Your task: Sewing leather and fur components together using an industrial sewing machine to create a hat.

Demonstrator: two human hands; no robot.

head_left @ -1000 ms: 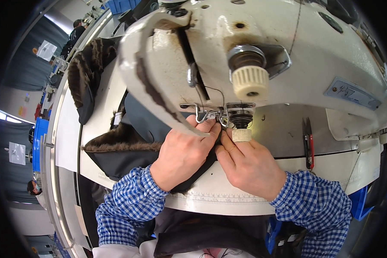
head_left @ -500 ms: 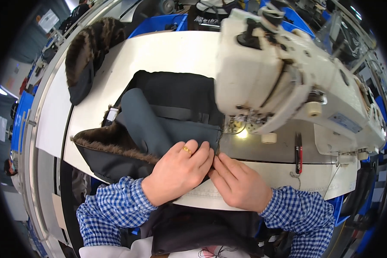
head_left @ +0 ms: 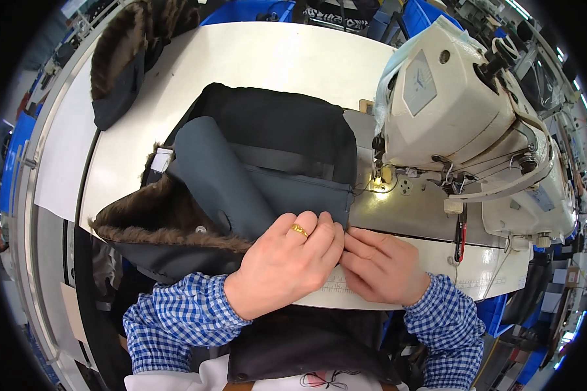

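Note:
Dark cloth work lined with brown fur (head_left: 169,228) lies on the white sewing table, left of the needle. Its outer side is black, with a blue-grey panel (head_left: 306,199) and a rolled blue-grey flap (head_left: 222,176). My left hand (head_left: 290,254), a ring on one finger, pinches the near right corner of the panel. Against those fingertips, my right hand (head_left: 385,266) has its fingers pressed together at the same edge. Both hands cover the very corner. Just beyond it stands the white sewing machine (head_left: 463,111), its lamp lighting the needle area (head_left: 378,182).
Red-and-black thread snips (head_left: 461,241) hang or lie at the right of the machine bed. Another fur-lined dark piece (head_left: 120,72) sits at the table's far left. Blue bins (head_left: 257,12) stand behind the table, and dark cloth (head_left: 306,348) covers my lap.
The view has shifted, so the machine now appears farther right and from a different angle. Both hands still meet at the panel's corner, with little change in their grip.

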